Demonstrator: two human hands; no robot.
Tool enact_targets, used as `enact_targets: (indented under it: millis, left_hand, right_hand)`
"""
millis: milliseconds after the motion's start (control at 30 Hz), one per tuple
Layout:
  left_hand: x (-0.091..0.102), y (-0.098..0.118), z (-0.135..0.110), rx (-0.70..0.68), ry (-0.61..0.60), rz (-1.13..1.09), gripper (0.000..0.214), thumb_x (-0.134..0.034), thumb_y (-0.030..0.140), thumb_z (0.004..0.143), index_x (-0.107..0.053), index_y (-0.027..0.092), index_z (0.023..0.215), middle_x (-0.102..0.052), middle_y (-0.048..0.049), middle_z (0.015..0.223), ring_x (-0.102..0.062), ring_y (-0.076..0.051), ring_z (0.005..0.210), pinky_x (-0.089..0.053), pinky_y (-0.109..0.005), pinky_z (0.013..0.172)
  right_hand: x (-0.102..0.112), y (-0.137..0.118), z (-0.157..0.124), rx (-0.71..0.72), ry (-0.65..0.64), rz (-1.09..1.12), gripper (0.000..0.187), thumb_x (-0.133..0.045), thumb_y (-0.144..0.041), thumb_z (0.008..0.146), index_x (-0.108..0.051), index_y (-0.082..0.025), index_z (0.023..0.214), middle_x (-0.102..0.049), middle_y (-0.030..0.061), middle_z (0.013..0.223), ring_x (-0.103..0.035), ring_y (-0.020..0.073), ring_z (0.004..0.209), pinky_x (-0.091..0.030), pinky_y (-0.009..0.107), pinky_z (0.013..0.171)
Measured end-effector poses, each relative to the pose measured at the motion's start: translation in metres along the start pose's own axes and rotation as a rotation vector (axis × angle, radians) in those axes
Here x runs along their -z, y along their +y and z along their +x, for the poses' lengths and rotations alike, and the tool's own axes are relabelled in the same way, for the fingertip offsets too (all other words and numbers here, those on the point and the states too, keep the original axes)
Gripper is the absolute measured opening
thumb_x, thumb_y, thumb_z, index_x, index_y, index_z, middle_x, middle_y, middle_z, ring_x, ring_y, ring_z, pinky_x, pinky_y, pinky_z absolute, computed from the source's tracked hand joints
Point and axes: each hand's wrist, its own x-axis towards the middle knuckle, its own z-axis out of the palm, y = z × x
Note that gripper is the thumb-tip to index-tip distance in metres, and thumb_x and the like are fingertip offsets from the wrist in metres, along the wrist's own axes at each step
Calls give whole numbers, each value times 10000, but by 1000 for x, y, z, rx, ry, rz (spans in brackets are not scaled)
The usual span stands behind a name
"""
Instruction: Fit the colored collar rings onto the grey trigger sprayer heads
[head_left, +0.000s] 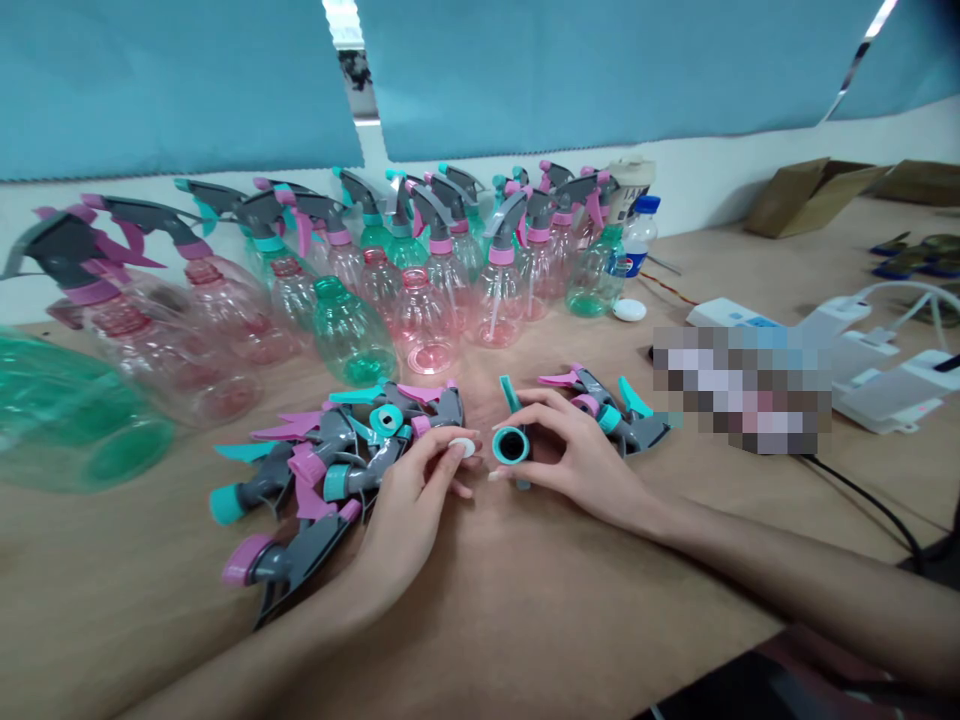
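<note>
My left hand (416, 490) pinches a small white disc (463, 447) between thumb and fingertips, just above the wooden table (487, 610). My right hand (577, 455) grips a grey spray head with a teal screw cap (511, 443), its open end turned toward me. The disc is a few centimetres left of the cap opening. A pile of loose spray heads (330, 480) in grey, pink and teal lies under and left of my left hand. Two more spray heads (615, 410) lie behind my right hand.
Several pink and green plastic bottles (420, 300), some capped with spray heads, stand along the back. Green bottles (67, 430) lie at the left. A small white lid (628, 310), white devices (862, 360), a black cable (870, 500) and cardboard (810, 195) occupy the right.
</note>
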Motion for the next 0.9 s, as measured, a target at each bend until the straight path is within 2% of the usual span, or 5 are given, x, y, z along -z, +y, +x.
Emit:
enact_targets:
  millis: [333,467,633,767,900]
  left_hand:
    - [0,5,-1,-19,-5,-37,250,-492,379,909,-625,199,1021,-612,-39,942,-620,-166,790,-536,-293,683]
    - [0,5,-1,-56,94,13,226,-520,366,899,-597,210,1043,-616,-3,834,-599,-145,709,-489,-292,706]
    - [-1,5,-7,-108,175,7,162,-546,344,890,-575,223,993,-621,8,875,-600,-140,752,-480,-270,720]
    - [-1,10,-13,-199,128,97,134,-535,307,896,-621,227,958,-640,-6,897,-595,-147,763,-486,-250,667]
    - [0,12,-14,-377,78,240,139,-513,256,911,-649,231,900,-614,-24,912,-571,-169,869,-496,-278,742]
  right_hand:
    - [0,3,1,51,-5,9,349,-744,-376,718,-659,-283,1044,-521,64,1285,-446,253,1266,-358,462,1049]
    - [0,4,0,44,0,5,371,-753,-384,705,-658,-297,1053,-539,60,1265,-467,263,1244,-361,489,1046]
    - [-1,4,0,49,-9,9,371,-744,-372,719,-652,-299,1071,-556,57,1240,-496,253,1215,-374,484,1041]
    - [-2,1,-1,53,-52,53,362,-740,-336,729,-649,-298,1076,-568,52,1220,-523,252,1187,-412,466,1011]
    - [-4,-3,-3,80,-114,112,359,-739,-300,733,-646,-285,1079,-550,53,1233,-528,232,1180,-436,423,998]
